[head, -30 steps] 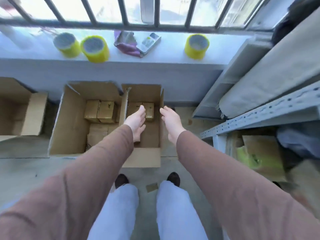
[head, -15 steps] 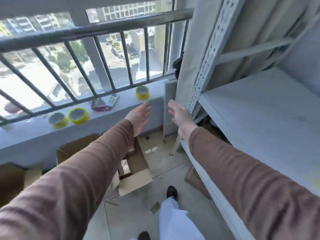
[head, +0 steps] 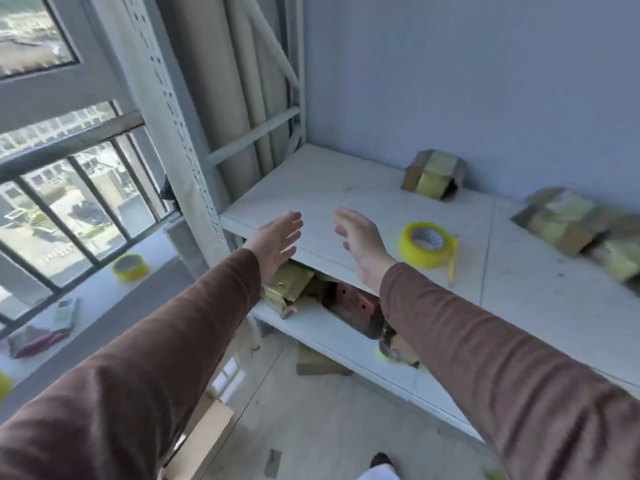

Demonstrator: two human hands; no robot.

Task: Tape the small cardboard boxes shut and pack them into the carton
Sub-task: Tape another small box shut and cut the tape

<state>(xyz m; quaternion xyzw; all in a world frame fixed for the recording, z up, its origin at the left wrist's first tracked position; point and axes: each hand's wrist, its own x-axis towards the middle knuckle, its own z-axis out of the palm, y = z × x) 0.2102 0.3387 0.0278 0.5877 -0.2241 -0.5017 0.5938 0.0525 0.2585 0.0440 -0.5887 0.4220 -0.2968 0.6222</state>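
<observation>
Small cardboard boxes (head: 434,174) on grey shelf (head: 346,202), tape roll (head: 425,244) nearby, both hands (head: 278,242) (head: 360,239) spread, empty

yellow tape roll (head: 425,244), brown sleeves (head: 173,341), grey shelf (head: 519,289)

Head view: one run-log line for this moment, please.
left hand: open, empty | right hand: open, empty | both over shelf edge | tape roll on shelf, untouched | small boxes on shelf

No legible text, labels or numbers.
</observation>
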